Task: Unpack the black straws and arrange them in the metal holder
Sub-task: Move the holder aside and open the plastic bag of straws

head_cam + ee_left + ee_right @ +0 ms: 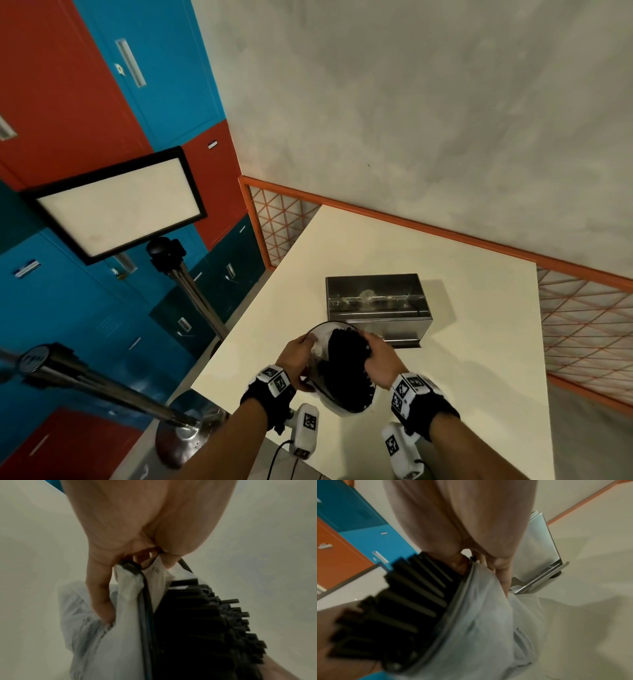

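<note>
A bundle of black straws (346, 370) stands in a clear plastic zip bag (320, 347) that I hold up over the white table (462, 377). My left hand (301, 353) pinches the left side of the bag's black zip rim, with the fingers (99, 595) curled on the plastic (111, 635). My right hand (376, 353) grips the right side of the rim, thumb beside the straws (402, 608) and fingers behind the bag (479, 628). The straw ends (214, 615) stick out of the mouth. The metal holder (376, 305) stands just beyond the bag, its top open; it also shows as the holder (542, 545) behind my right hand.
An orange-framed mesh fence (582, 325) borders the table's far and right sides. Left of the table stand a light panel (120, 205) on a stand, a metal pole (102, 383) and coloured lockers (68, 102). The table's left edge runs close to my left arm.
</note>
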Demonstrator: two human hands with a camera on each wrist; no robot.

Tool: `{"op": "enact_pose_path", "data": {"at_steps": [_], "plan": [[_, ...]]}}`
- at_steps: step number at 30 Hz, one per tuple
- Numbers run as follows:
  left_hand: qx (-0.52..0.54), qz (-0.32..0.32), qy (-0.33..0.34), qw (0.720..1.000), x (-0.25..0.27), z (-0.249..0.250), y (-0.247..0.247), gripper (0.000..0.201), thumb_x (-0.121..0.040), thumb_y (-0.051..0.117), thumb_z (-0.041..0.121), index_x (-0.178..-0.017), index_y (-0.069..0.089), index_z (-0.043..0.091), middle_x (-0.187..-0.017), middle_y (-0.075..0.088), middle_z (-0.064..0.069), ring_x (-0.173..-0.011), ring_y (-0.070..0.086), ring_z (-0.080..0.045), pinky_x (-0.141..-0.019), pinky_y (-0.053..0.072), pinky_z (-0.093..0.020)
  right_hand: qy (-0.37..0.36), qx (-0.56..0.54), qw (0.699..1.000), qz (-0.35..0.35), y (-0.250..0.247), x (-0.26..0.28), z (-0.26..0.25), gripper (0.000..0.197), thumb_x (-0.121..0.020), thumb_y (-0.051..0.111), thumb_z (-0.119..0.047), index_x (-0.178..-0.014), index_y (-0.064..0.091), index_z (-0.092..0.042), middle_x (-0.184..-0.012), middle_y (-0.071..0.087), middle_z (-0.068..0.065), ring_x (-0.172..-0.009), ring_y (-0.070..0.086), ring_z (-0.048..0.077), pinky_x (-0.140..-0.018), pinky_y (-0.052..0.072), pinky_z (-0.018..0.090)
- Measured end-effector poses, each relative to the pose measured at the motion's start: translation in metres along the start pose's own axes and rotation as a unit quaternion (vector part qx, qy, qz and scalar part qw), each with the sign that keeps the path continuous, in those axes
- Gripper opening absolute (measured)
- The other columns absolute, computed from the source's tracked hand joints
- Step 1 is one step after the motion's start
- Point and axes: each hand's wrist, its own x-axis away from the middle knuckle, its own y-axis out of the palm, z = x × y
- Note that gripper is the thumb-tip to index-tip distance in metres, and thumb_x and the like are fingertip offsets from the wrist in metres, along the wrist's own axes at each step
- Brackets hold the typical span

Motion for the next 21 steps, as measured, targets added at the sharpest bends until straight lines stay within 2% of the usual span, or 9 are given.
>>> {"op": "enact_pose_path", "data": {"at_steps": [2,3,6,8,9,12,15,18,21], "plan": [[-0.021,-0.036,-0.005,0.999,0.003,0.005,0.004,0.030,-0.098,0.045,0.059,-0.121,0.058,0.042,-0.123,0.064,-0.009,-0.107,0.060,-0.041,-0.077,0.056,-0.056,-0.004,0.008,1.000,-0.005,0.000,-0.002,-0.005,0.053,-0.090,0.045,0.003,-0.139,0.051,-0.017,-0.136,0.054,0.008,-0.124,0.053,0.026,-0.105,0.035,0.026],[-0.032,-0.046,-0.003,0.998,0.004,0.007,0.007,0.034,-0.097,0.046,0.062,-0.122,0.058,0.042,-0.123,0.066,-0.009,-0.107,0.061,-0.042,-0.072,0.057,-0.052,-0.008,0.004,1.000,-0.001,-0.001,-0.002,-0.008,0.052,-0.090,0.045,0.003,-0.137,0.052,-0.017,-0.134,0.056,0.007,-0.123,0.054,0.026,-0.105,0.037,0.027],[-0.032,-0.025,0.010,0.999,0.000,0.011,0.008,0.047,-0.098,0.048,0.058,-0.125,0.062,0.021,-0.120,0.068,-0.018,-0.105,0.064,-0.046,-0.062,0.052,-0.041,-0.011,-0.014,1.000,0.013,0.000,-0.003,-0.013,0.044,-0.091,0.048,-0.001,-0.129,0.060,-0.019,-0.123,0.062,-0.001,-0.115,0.058,0.018,-0.100,0.040,0.024],[-0.003,0.007,0.018,1.000,-0.010,0.009,0.001,0.050,-0.098,0.054,0.051,-0.122,0.064,0.007,-0.115,0.068,-0.028,-0.087,0.067,-0.040,-0.058,0.052,-0.036,0.000,-0.013,1.000,0.018,-0.001,-0.005,-0.010,0.036,-0.092,0.050,-0.007,-0.122,0.065,-0.022,-0.117,0.066,-0.004,-0.110,0.061,0.016,-0.092,0.040,0.020],[0.005,0.027,0.025,0.999,-0.013,0.007,-0.003,0.048,-0.096,0.058,0.046,-0.118,0.066,0.003,-0.112,0.068,-0.031,-0.080,0.066,-0.036,-0.059,0.054,-0.037,0.016,-0.008,1.000,0.021,-0.002,-0.007,-0.005,0.032,-0.093,0.051,-0.012,-0.118,0.067,-0.023,-0.115,0.069,0.000,-0.108,0.063,0.019,-0.089,0.043,0.022],[0.039,0.062,0.038,0.997,-0.027,-0.010,-0.015,0.032,-0.091,0.060,0.019,-0.107,0.069,-0.008,-0.105,0.068,-0.035,-0.085,0.067,-0.037,-0.077,0.055,-0.050,0.104,-0.048,0.993,0.007,-0.006,-0.009,0.013,0.025,-0.098,0.049,-0.024,-0.113,0.069,-0.026,-0.114,0.070,0.007,-0.104,0.065,0.028,-0.085,0.055,0.037],[0.092,0.077,0.038,0.992,-0.030,-0.023,-0.021,0.022,-0.095,0.051,-0.002,-0.106,0.067,-0.014,-0.106,0.066,-0.039,-0.084,0.065,-0.041,-0.075,0.053,-0.050,0.121,-0.128,0.984,-0.028,-0.005,-0.004,0.020,0.017,-0.097,0.052,-0.034,-0.105,0.066,-0.041,-0.116,0.067,0.003,-0.101,0.066,0.028,-0.074,0.060,0.049],[0.133,0.078,0.062,0.986,-0.025,-0.025,-0.023,0.023,-0.098,0.048,-0.001,-0.113,0.064,-0.010,-0.108,0.067,-0.034,-0.088,0.065,-0.040,-0.067,0.055,-0.041,0.103,-0.247,0.964,-0.001,-0.005,-0.004,0.021,0.028,-0.098,0.051,-0.016,-0.110,0.067,-0.036,-0.116,0.067,0.005,-0.104,0.065,0.028,-0.076,0.059,0.051],[0.144,0.094,0.075,0.982,-0.018,-0.023,-0.031,0.029,-0.093,0.048,-0.004,-0.119,0.058,0.003,-0.093,0.065,-0.025,-0.071,0.059,-0.032,-0.048,0.043,-0.029,0.116,-0.382,0.915,0.057,-0.007,0.000,0.025,0.049,-0.091,0.047,0.011,-0.124,0.058,-0.024,-0.112,0.062,0.015,-0.094,0.064,0.028,-0.072,0.058,0.039]]}}
